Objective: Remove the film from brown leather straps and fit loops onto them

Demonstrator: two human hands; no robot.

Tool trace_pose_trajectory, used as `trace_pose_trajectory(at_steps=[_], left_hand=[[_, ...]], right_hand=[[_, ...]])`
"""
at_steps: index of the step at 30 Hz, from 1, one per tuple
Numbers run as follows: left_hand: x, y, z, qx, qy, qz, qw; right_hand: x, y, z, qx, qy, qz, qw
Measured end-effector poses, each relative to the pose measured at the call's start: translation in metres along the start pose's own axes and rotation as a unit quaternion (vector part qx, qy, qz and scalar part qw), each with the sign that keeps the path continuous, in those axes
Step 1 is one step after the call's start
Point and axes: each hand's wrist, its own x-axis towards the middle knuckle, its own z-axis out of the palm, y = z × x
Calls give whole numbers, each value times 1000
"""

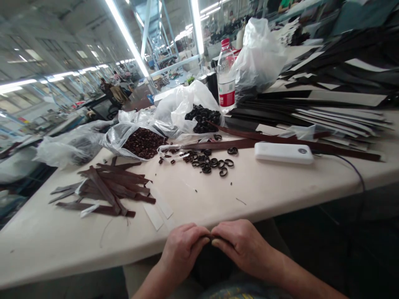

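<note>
At the front edge of the table, my left hand [186,246] and my right hand [240,241] meet, thumbs and forefingers pinched. A sliver of something dark shows between the fingertips, too small and covered to name. Beyond them lie loose dark rings [215,162], shaped like small belt loops, scattered on the tabletop. To the left is a heap of brown strips [104,187], some bound with white ties. Two white paper strips [158,207] lie beside that heap.
Plastic bags hold small brown pieces [145,143] and black rings [202,118]. Behind stand a red-capped bottle [226,77] and a bulky white bag [260,54]. A white power bank [283,153] with a cable lies right of centre, before long dark strips [311,110]. The table edge [218,216] runs aslant.
</note>
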Motion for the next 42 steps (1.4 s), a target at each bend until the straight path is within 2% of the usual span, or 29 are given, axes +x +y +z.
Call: trace_pose_trajectory(at_steps=[3,7,10,13,17,22,24,26,30,32,35,39,42], left_hand=[[10,-1,0,-15,-6,2,1000],[31,-4,-5,-74,-4,-33,997],[55,-11,-11,-83,11,-44,996],[84,-22,-12,-40,23,-35,998],[126,-30,3,35,21,-18,999],[162,-22,34,154,-5,2,988],[168,-21,37,164,0,0,986],[169,-29,29,162,24,-23,986],[166,-64,-3,192,44,-121,973],[164,-82,-16,191,44,-139,971],[160,-101,-25,167,53,-143,974],[154,-109,-28,106,86,-159,978],[143,-106,-31,39,114,-179,976]], right_hand=[[4,3,-7,2,21,-6,1000],[12,12,-24,13,69,8,997],[18,26,-35,29,129,62,989],[20,42,-38,73,197,124,970],[18,52,-36,151,265,174,936],[18,49,-38,201,303,183,914],[18,48,-39,201,305,184,912],[17,49,-38,202,300,188,913],[16,51,-37,207,286,191,916],[16,52,-36,205,281,191,918],[16,51,-36,195,278,187,922],[17,49,-37,178,277,181,927],[18,49,-38,168,277,181,929]])
